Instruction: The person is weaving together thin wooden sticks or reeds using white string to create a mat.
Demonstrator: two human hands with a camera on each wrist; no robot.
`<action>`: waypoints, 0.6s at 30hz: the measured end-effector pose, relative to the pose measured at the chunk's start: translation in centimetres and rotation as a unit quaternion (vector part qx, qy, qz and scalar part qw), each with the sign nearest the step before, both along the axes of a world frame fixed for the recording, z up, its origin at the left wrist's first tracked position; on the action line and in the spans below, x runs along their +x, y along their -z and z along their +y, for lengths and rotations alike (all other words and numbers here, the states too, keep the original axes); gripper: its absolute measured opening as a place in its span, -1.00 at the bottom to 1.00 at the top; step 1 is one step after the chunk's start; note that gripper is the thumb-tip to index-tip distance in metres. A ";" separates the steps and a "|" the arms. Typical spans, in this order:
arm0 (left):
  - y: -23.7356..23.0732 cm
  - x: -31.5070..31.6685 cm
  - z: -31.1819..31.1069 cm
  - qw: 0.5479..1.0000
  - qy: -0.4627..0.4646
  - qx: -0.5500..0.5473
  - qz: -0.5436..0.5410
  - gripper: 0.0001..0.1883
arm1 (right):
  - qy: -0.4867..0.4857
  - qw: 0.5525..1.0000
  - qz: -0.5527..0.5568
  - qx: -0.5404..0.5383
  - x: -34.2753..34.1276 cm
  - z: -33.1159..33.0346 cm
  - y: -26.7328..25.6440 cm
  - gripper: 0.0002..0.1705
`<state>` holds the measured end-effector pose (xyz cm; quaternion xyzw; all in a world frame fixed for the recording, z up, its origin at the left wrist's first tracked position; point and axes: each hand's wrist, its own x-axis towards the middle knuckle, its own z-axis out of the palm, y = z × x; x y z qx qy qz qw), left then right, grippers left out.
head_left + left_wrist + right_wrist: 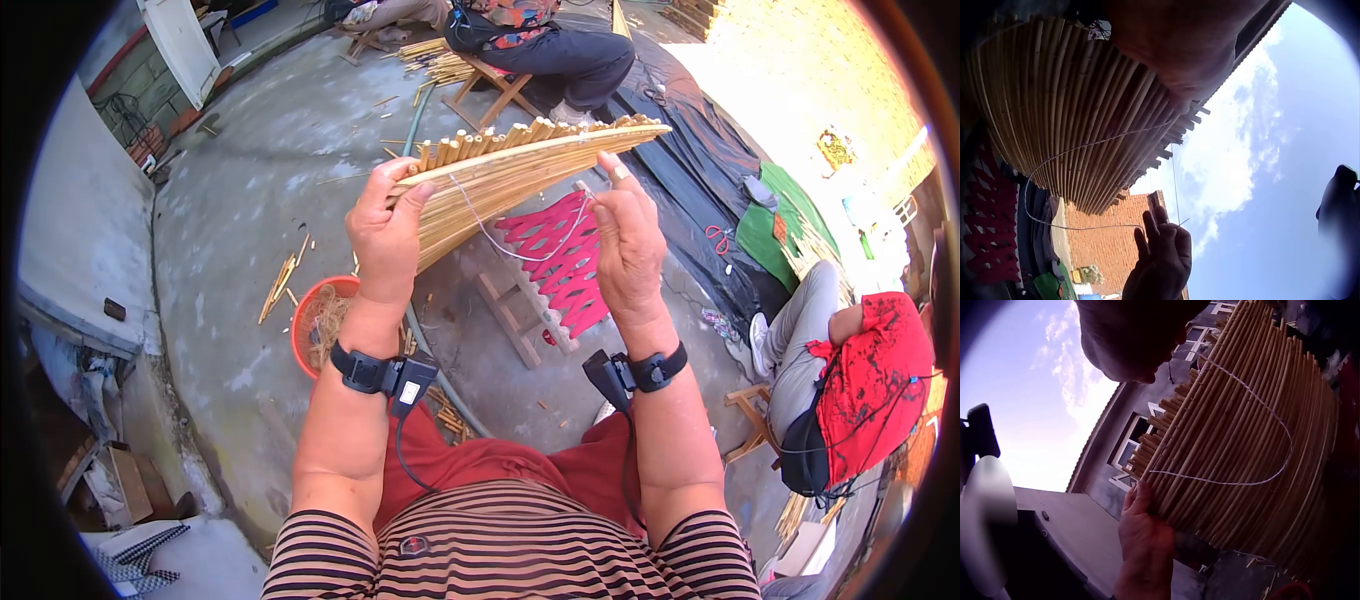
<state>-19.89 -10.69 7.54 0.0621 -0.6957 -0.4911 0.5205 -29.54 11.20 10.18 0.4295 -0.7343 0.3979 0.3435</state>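
Observation:
A mat of thin stalks (470, 205), bound side by side with uneven ends along its far edge, is held up in front of the body. My left hand (388, 235) grips its left end, with the thumb near and the fingers behind the edge; the right wrist view shows this left hand (1145, 547) at the mat's corner. A whitish twisted cord (1291, 440) loops from the mat to my right hand (630, 235), which is raised apart from the mat at the right. In the left wrist view, that right hand (1160, 262) pinches a thin needle (1185, 222) between thumb and fingertip.
Below the mat stands a wooden folding stool with a pink lattice seat (555, 265). An orange basket (300, 335) sits left, near loose stalks (283, 278). One person in red (870, 390) sits right, another (560, 75) ahead. Red scissors (717, 238) lie on dark sheeting (690, 190).

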 end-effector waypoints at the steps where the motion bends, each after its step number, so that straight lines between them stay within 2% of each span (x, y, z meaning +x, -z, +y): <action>1: 0.0 0.2 -0.5 0.999 0.022 0.034 0.021 -0.78 | 0.001 1.000 0.001 -0.003 -0.3 -0.8 0.0 -0.96; 3: -0.4 1.1 -1.6 0.991 0.062 0.101 0.061 -0.77 | 0.000 1.000 -0.002 -0.008 -0.6 -2.6 0.1 -0.93; 6: -0.7 1.6 -2.7 0.980 0.082 0.144 0.114 -0.72 | -0.060 0.998 -0.026 -0.022 -0.4 -4.2 -0.1 -0.95; 11: 0.1 -0.1 -2.6 0.947 0.150 0.231 0.165 -0.75 | -0.034 0.997 -0.015 -0.063 -0.7 -5.2 0.2 -0.98; 14: -0.1 -1.9 -2.4 0.932 0.223 0.259 0.117 -0.74 | -0.042 0.995 -0.046 -0.075 -0.6 -4.8 0.1 -0.98; 18: 0.2 -3.8 -2.6 0.958 0.212 0.189 0.037 -0.72 | -0.031 0.995 -0.041 -0.087 -0.9 -4.6 -0.6 -0.97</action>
